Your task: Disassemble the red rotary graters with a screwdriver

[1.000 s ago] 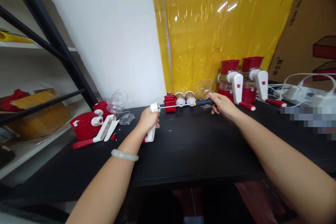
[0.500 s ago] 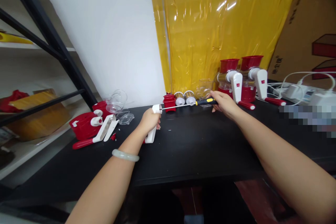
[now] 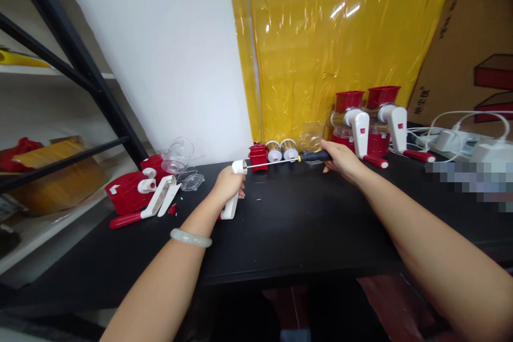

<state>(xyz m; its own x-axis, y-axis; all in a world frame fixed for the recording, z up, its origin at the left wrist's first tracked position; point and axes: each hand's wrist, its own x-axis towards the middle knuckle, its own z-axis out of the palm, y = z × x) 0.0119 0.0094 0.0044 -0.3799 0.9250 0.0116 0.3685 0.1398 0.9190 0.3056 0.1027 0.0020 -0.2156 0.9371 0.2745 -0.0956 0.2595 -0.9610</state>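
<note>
My left hand (image 3: pixel 230 186) is wrapped round a white crank handle (image 3: pixel 229 209), whose round collar end points up and to the right. A bit of its red grip shows below my fingers. My right hand (image 3: pixel 339 158) grips a screwdriver (image 3: pixel 315 156) with a black and yellow handle. Its long metal shaft runs left, and the tip goes into or against the collar; the exact contact is hidden. Behind the shaft stand a small red plastic part (image 3: pixel 258 157) and two drum graters (image 3: pixel 281 151) with white ends.
Two assembled red and white rotary graters (image 3: pixel 358 128) stand at the right, near white chargers and cables (image 3: pixel 457 136). On the left lie red grater bodies (image 3: pixel 128 192), another crank handle (image 3: pixel 154 206) and clear plastic parts (image 3: pixel 178 155). A black shelf frame (image 3: pixel 80 59) borders the table's left side.
The screwdriver handle has turned in my right hand, so its yellow patch no longer shows. Both hands keep nearly the same place.
</note>
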